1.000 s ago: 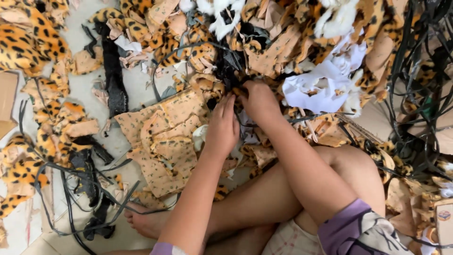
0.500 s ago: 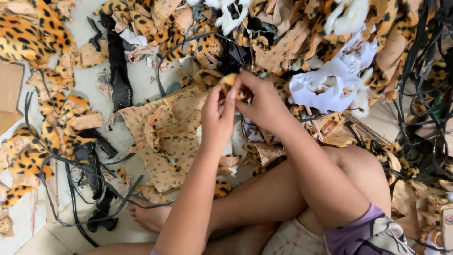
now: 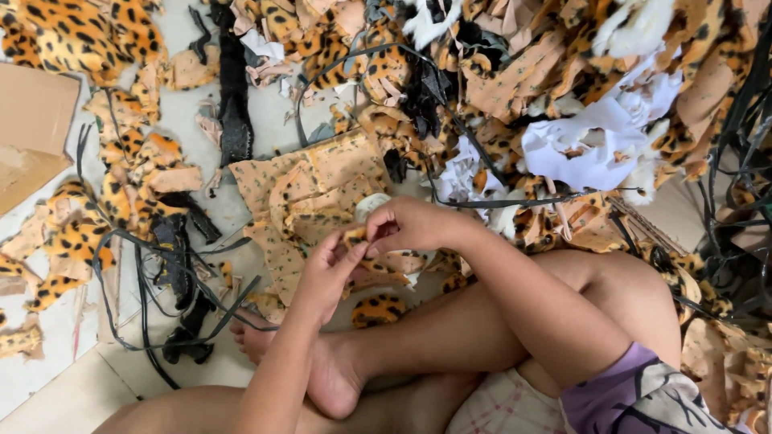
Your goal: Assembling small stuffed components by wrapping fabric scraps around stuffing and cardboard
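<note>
Surrounding both hands' leopard-print scrap: fabric offcuts, black straps, cardboard.

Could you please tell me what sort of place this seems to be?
Probably a home or small workshop floor for fabric piecework: heaps of leopard-print scraps, loose black cords, and a person seated cross-legged on the tiled floor.

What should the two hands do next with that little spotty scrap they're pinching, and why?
Probably pull the small leopard-print scrap gently apart or turn it over. Both the left hand and the right hand pinch it between fingertips, lifted above the tan spotted fabric sheet, so it seems held up for working or checking rather than ready to drop onto the piles around.
</note>
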